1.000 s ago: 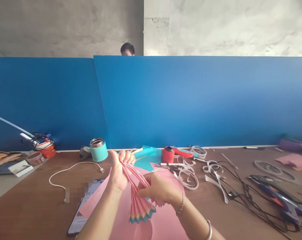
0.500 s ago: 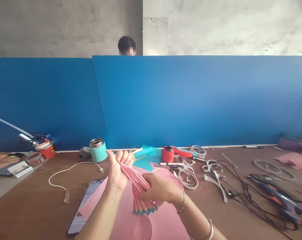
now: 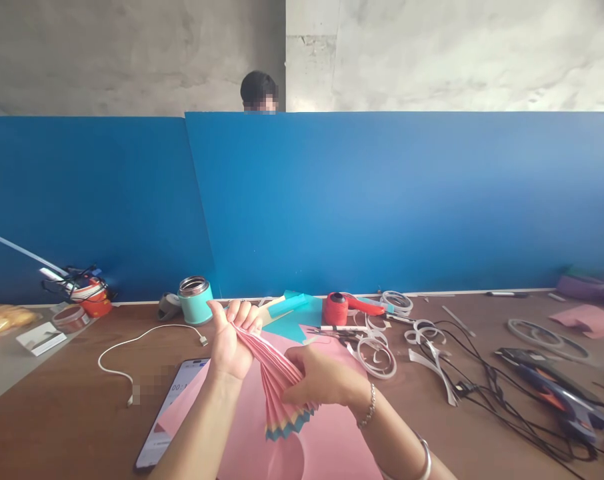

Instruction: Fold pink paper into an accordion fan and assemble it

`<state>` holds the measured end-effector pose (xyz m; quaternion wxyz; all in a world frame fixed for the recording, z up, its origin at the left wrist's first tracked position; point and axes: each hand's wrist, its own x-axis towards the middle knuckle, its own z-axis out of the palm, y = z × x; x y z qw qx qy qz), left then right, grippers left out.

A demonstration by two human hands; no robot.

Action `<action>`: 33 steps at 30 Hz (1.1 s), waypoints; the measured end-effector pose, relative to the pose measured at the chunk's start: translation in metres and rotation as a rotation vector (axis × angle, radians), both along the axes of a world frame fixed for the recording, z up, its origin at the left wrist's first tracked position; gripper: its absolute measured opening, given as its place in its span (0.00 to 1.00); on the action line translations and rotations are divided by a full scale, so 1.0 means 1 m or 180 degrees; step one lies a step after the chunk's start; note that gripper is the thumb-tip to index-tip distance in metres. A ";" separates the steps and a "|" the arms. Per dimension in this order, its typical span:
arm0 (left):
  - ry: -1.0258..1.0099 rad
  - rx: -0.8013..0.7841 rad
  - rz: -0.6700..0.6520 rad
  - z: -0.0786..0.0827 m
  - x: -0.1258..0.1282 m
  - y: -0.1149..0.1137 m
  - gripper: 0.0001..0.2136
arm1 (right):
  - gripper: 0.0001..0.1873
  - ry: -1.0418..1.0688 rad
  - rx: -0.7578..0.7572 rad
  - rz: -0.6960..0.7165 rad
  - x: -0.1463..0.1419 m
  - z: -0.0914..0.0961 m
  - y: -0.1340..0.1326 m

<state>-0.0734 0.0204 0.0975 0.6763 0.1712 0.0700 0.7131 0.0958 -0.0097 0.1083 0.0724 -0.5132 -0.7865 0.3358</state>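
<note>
A pleated pink paper fan [image 3: 277, 383] with a zigzag yellow and blue edge hangs between my hands above a pink paper sheet [image 3: 327, 443] on the brown table. My left hand [image 3: 231, 340] is closed around the fan's narrow folded end, held up. My right hand [image 3: 325, 377] pinches the pleats together lower down, just above the coloured edge. A bracelet and a bangle sit on my right wrist.
A phone [image 3: 169, 413] and white cable [image 3: 132, 343] lie at left, a teal jar [image 3: 196, 300] and red thread spool [image 3: 336, 309] behind. Tape rings [image 3: 377, 357], black cords and a glue gun [image 3: 557, 393] spread right. A blue partition [image 3: 382, 200] backs the table; a person's head shows above it.
My right hand has squeezed the pleats closer, so the fan's coloured edge is narrower and higher than a second ago. My left hand shifted slightly left. The person behind the partition moved.
</note>
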 end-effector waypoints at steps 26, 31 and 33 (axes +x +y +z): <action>0.0143 -0.0019 0.0310 0.003 -0.028 0.007 0.26 | 0.21 0.0623 -0.0372 0.0019 -0.004 0.001 -0.005; 0.0416 0.0016 0.0414 0.000 -0.029 0.009 0.26 | 0.21 0.1231 -0.0654 0.0075 0.002 -0.011 0.004; 0.0440 0.0036 0.0414 -0.001 -0.029 0.010 0.26 | 0.15 0.1431 -0.0815 0.0144 0.004 -0.014 0.007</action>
